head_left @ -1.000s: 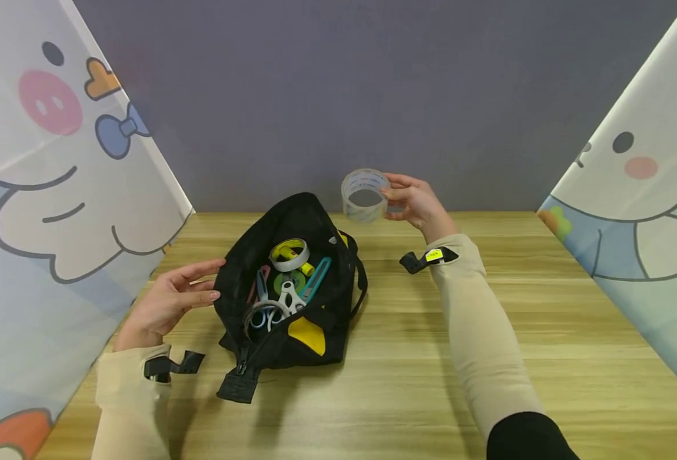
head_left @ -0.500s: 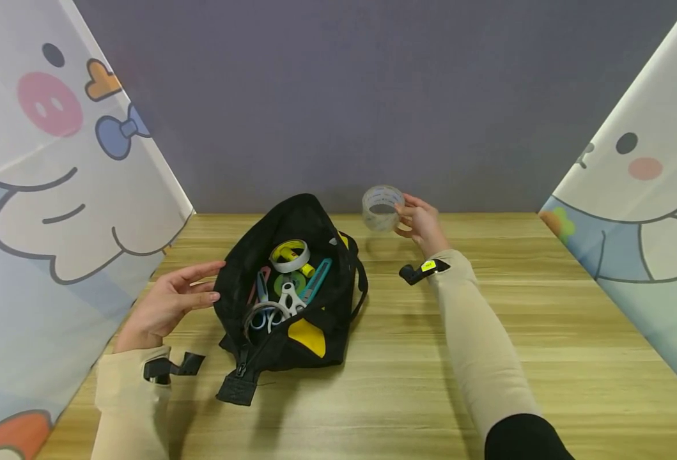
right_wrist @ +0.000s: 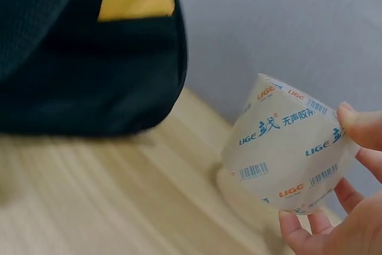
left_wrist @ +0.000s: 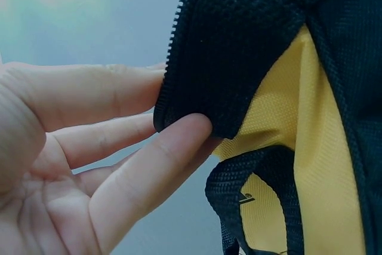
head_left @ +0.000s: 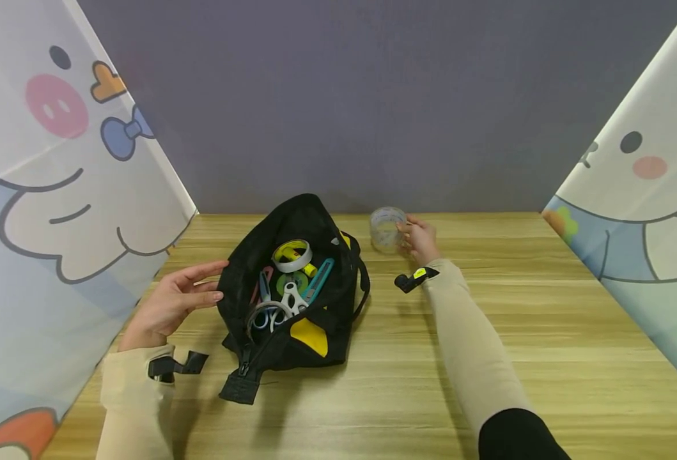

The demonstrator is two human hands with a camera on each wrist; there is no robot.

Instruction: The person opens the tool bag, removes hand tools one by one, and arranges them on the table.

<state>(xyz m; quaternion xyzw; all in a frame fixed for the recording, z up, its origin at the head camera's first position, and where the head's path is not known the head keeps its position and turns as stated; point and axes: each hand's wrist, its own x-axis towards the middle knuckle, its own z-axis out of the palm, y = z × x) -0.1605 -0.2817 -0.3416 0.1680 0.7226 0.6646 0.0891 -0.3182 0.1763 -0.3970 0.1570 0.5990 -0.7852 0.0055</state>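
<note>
A black bag with yellow panels [head_left: 269, 352] stands unzipped on the table. My left hand [head_left: 162, 305] pinches its zippered edge; the left wrist view shows the thumb on the bag's outer cloth [left_wrist: 239, 34], the other fingers partly behind it. Beyond the bag's right side, my right hand [head_left: 422, 240] grips a roll of clear packing tape [head_left: 384, 239]. In the right wrist view this tape roll [right_wrist: 280, 147] is low by the tabletop, thumb at its upper rim and fingers under its lower rim. Whether it touches the table I cannot tell.
Inside the bag lie scissors [head_left: 293, 296], a teal utility knife [head_left: 319, 281], a white tape roll [head_left: 295, 264], a yellow tube [head_left: 309, 269] and other stationery. A grey panel [head_left: 430, 115] rises behind the wooden table [head_left: 545, 319]; printed sheets flank both sides.
My right hand has carried the packing tape out from above the bag's far corner, rightward and down toward the table. The left hand keeps its place on the bag's edge.
</note>
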